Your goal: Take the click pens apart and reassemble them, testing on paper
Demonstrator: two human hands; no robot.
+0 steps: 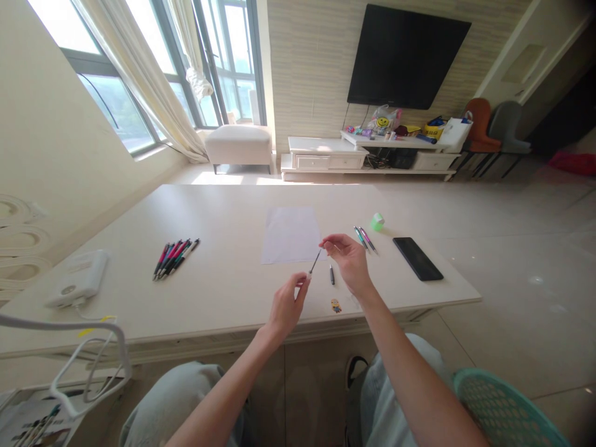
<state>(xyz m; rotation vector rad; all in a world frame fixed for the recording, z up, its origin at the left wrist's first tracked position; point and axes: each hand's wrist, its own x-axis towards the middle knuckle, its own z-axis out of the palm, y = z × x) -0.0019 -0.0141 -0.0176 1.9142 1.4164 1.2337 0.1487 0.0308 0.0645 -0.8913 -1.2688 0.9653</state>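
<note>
My left hand (286, 304) is closed, thumb and fingers pinching the light barrel of a taken-apart pen. From that barrel a thin dark pen refill (316, 259) sticks up at a slant. At the refill's upper end, the fingertips of my right hand (350, 259) are pinched together; whatever they hold is too small to make out. Below my right hand, a short dark pen part (332, 275) lies on the white table (233, 292). Nearer the table's front edge is a small yellow and blue cartoon sticker (336, 305). A white sheet of paper (291, 233) lies just beyond my hands.
Several pens (174, 257) lie bunched on the left, near a white box with a cable (81, 276). Right of my hands are two pens (365, 238), a green jar with a white lid (377, 221) and a black phone (418, 258). A teal basket (503, 403) stands on the floor.
</note>
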